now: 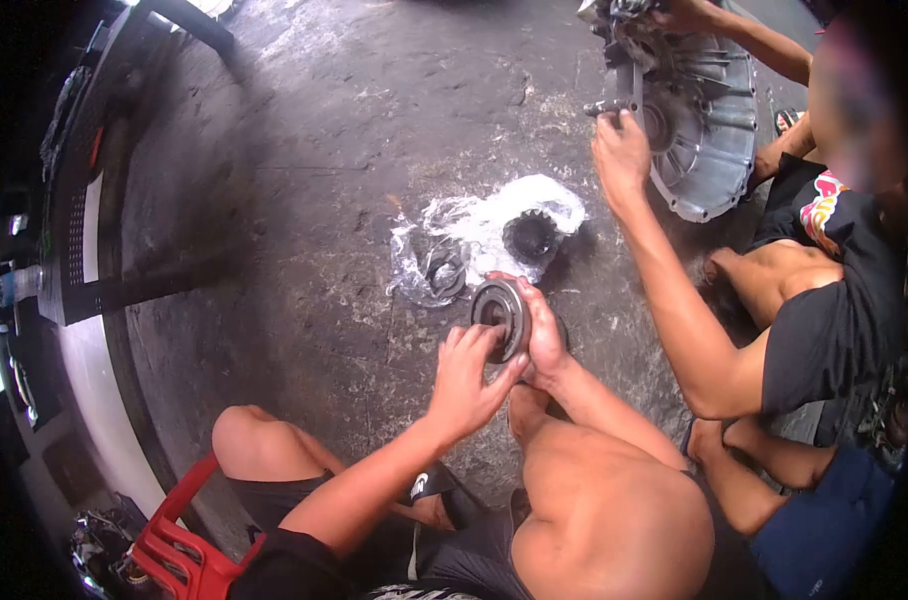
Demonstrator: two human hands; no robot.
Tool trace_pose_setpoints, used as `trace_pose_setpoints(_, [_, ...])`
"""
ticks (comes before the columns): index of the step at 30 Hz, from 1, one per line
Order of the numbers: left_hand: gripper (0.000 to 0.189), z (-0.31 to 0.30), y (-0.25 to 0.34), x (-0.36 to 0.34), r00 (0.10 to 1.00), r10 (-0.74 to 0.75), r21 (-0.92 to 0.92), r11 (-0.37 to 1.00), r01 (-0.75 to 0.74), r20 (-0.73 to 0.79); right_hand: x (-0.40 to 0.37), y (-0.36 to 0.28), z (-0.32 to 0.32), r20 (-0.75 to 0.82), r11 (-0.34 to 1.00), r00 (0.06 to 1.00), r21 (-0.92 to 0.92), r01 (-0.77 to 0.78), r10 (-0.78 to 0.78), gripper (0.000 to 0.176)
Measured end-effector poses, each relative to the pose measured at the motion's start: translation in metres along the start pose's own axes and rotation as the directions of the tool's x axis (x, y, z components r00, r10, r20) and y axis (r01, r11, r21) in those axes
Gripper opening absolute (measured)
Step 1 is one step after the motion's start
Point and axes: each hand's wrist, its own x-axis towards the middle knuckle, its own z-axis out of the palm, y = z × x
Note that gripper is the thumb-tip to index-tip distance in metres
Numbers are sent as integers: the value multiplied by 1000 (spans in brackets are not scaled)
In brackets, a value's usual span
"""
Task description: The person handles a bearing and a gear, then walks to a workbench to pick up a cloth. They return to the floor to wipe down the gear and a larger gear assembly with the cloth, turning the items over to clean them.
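A round metal bearing is held tilted between my two hands above the concrete floor. My right hand wraps its outer side from the right, with fingers behind the rim. My left hand reaches in from the lower left, its fingertips at the bearing's centre hole and its thumb near the lower edge. Just beyond, a dark toothed gear rests on crumpled clear plastic. A second ring-shaped part lies in the plastic to its left, partly covered.
At the upper right a co-worker's hand grips a small metal tool beside a large ribbed metal housing. A red plastic chair stands at the lower left. Along the left side runs a dark metal frame.
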Motion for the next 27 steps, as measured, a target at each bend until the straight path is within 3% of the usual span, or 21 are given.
trace_pose_setpoints(2, [47,-13,-19,-4,979,179,177,965,-194,99,-1,-5,-2,35,987,990,85,-136,134,47])
trace_pose_setpoints(6, [52,-19,-53,-6,955,238,256,926,-279,179,7,5,-12,78,929,926,1,-371,369,53])
trace_pose_setpoints(10, [49,-5,-68,-20,994,78,5,997,-78,-80,15,14,-10,6,889,908,-208,-408,418,59])
trace_pose_setpoints(11, [43,-7,-66,-21,985,-141,-212,970,117,-103,18,12,-9,3,852,891,-292,-434,454,60])
trace_pose_setpoints(12, [36,-15,-61,-20,924,-383,-454,827,333,-20,27,13,-15,-61,789,866,-384,-479,496,57])
trace_pose_setpoints(13, [34,-12,-75,-17,893,-449,-670,675,310,-39,36,13,-20,-124,713,836,-466,-524,534,55])
trace_pose_setpoints(14, [32,-12,-90,-15,856,-515,-840,481,251,-39,50,19,-27,-133,574,931,-755,-318,341,53])
trace_pose_setpoints(15, [31,-22,-93,-18,820,-570,-914,303,270,54,65,25,-29,-60,317,987,-943,-104,147,51])
trace_pose_setpoints(16, [31,-31,-98,-20,768,-631,-937,190,293,112,77,33,-30,84,-11,996,-996,84,-17,50])
trace_pose_setpoints(17, [31,-38,-108,-22,753,-646,-953,135,273,124,84,40,-27,186,-184,967,-971,154,-173,47])
trace_pose_setpoints(20, [34,-53,-111,-28,750,-639,-972,12,233,172,108,49,-21,394,-442,891,-857,266,-227,46])
trace_pose_setpoints(24, [41,-61,-110,-34,814,-537,-975,-123,186,223,124,61,-10,327,-546,922,-820,169,-207,48])
trace_pose_setpoints(27, [39,-62,-111,-36,834,-490,-962,-220,162,252,134,59,-8,284,-554,933,-824,119,-223,47])
